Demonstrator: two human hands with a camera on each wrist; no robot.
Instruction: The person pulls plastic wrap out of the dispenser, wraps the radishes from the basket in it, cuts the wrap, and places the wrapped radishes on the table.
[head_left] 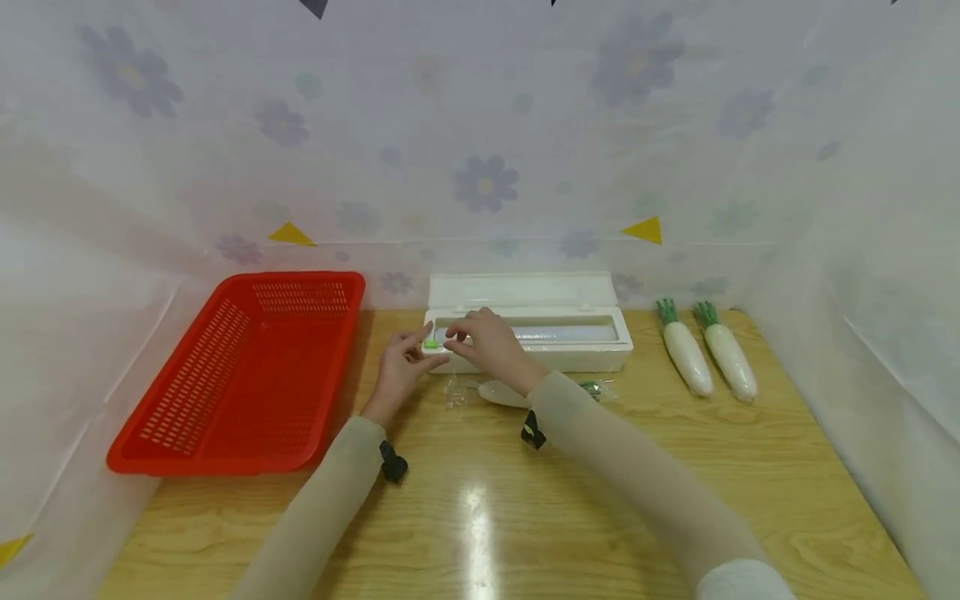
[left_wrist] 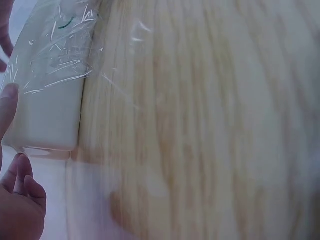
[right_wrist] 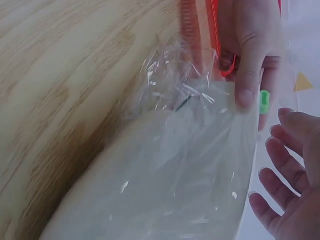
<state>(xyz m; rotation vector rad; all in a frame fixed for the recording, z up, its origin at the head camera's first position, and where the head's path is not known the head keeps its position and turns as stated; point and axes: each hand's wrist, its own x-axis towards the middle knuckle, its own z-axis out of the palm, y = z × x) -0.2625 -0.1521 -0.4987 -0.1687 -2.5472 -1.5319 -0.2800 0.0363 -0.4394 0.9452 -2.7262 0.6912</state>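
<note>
A white cling film dispenser stands with its lid raised and a film roll inside. My left hand grips its left end, thumb on the front wall, beside a green slide cutter. Just right of the cutter hovers my right hand, its fingers loosely bent around nothing; the right wrist view shows these fingers apart from the box. Clear film hangs crumpled over the dispenser's front. Before the box lies a white radish in film, partly hidden by my right arm.
A red plastic basket stands at the left of the wooden table. Two white radishes with green tops, one nearer and one farther right, lie to the right. A flowered white curtain encloses the back and sides.
</note>
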